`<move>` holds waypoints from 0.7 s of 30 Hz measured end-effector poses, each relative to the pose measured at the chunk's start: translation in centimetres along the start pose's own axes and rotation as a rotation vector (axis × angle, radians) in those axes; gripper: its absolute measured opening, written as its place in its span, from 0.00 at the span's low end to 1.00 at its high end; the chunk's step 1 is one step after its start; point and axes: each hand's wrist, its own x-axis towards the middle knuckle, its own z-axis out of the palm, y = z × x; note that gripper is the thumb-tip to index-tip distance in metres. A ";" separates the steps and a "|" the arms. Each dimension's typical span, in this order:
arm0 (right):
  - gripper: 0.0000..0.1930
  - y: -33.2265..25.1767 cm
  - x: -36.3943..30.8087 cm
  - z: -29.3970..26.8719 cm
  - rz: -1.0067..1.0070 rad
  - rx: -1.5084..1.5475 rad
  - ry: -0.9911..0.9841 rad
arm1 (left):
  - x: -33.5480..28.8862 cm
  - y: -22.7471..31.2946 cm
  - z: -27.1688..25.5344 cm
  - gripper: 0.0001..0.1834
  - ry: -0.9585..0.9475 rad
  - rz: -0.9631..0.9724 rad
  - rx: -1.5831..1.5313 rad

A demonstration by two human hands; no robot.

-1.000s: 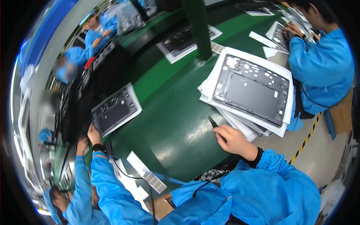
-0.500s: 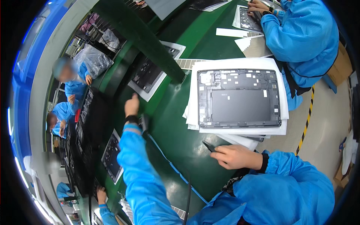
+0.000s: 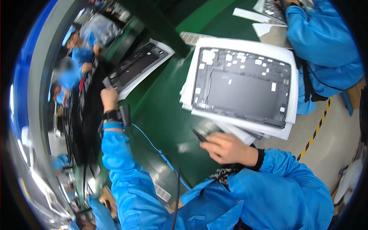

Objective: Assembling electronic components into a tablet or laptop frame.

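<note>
My left hand (image 3: 109, 99) is stretched far out to the left. Its fingers are closed at the near corner of a black tablet-like housing (image 3: 138, 63), which lies on a white sheet; the fingertips are partly hidden. A black wrist strap (image 3: 113, 115) with a blue cord circles that wrist. In front of my body, my right hand (image 3: 226, 147) grips a slim, black pointed tool (image 3: 198, 135). Just beyond it, a larger black housing (image 3: 243, 88) with several small white patches lies face up on stacked white sheets.
A dark green post (image 3: 165, 34) rises beside the left housing from the green table (image 3: 153, 111). At the upper right, a co-worker in a blue sleeve (image 3: 326, 42) works on another panel (image 3: 272, 9). More people in blue stand across the table at left.
My left hand has reached further left, onto the housing's corner, and that housing appears shifted left. My right hand still holds the black tool. The whole view has tilted and moved.
</note>
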 end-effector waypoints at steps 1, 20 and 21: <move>0.17 -0.1 0.4 0.2 -0.001 0.020 0.010 | -2.1 -2.7 -3.9 0.22 0.063 -0.120 0.062; 0.14 -2.8 3.0 2.9 0.150 -0.051 -0.155 | -46.7 -3.4 -14.2 0.21 0.087 -0.162 0.126; 0.10 -3.2 3.1 3.1 0.142 0.081 -0.085 | -47.8 -4.7 -14.2 0.22 0.072 -0.180 0.085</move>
